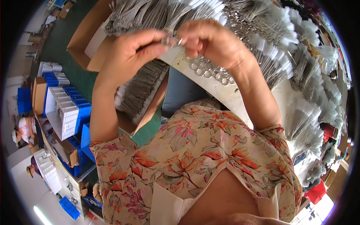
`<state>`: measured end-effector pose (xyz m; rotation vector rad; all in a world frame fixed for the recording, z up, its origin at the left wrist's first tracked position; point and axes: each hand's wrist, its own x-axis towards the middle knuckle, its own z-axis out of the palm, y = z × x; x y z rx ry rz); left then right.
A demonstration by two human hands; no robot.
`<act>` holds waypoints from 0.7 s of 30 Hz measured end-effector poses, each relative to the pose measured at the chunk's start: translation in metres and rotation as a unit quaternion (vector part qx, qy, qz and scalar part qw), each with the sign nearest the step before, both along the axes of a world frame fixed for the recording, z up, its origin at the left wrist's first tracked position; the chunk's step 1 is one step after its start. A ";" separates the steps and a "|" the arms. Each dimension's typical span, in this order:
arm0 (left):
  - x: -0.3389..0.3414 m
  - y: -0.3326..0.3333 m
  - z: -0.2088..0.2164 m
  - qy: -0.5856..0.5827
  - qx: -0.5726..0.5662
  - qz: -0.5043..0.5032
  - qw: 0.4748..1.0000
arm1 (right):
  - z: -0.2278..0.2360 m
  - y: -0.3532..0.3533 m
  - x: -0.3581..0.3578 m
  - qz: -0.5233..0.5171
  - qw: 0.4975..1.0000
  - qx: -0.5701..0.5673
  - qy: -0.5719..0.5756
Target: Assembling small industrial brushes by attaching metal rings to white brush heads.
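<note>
Heaped bundles of grey wire [161,15] cover the white bench [225,95], and just above its near edge the left hand [129,56] and right hand [212,43] pinch 1 small metal ring [171,40] between closed fingertips, seemingly mid-assembly, needing fine alignment next.

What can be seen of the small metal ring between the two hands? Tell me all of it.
The small metal ring is shiny and silver-coloured, seemingly thin wire or steel. It is pinched between the fingertips of the left hand and the right hand, raised above the white table edge. Most of it is hidden by the fingers, so its full shape cannot be told. More loose rings of the same look lie just below, and grey wire bundles fill the space behind.
</note>
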<state>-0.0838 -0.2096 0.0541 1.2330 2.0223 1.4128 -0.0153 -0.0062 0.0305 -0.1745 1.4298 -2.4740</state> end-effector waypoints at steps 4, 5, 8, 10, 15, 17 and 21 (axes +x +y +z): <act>-0.006 -0.067 -0.097 -0.055 -0.133 -0.001 0.990 | -0.028 -0.005 0.040 -0.047 0.982 0.183 -0.027; -0.009 -0.088 -0.144 -0.004 -0.204 -0.014 0.979 | -0.039 0.001 0.049 -0.071 0.982 0.165 -0.067; -0.001 -0.106 -0.229 0.025 -0.337 -0.079 0.938 | -0.075 0.021 0.077 -0.134 0.973 0.079 -0.169; -0.016 -0.083 -0.246 0.082 -0.313 -0.083 0.943 | -0.082 0.030 0.093 -0.172 0.965 0.050 -0.190; -0.096 -0.071 -0.324 0.320 -0.299 -0.041 0.898 | -0.075 0.029 0.102 -0.222 0.956 0.006 -0.191; -0.092 -0.075 -0.358 0.343 -0.242 0.043 0.907 | -0.075 0.030 0.110 -0.242 0.949 0.029 -0.200; -0.043 -0.080 -0.401 0.031 -0.306 0.049 0.950 | -0.076 0.027 0.119 -0.260 0.940 0.064 -0.213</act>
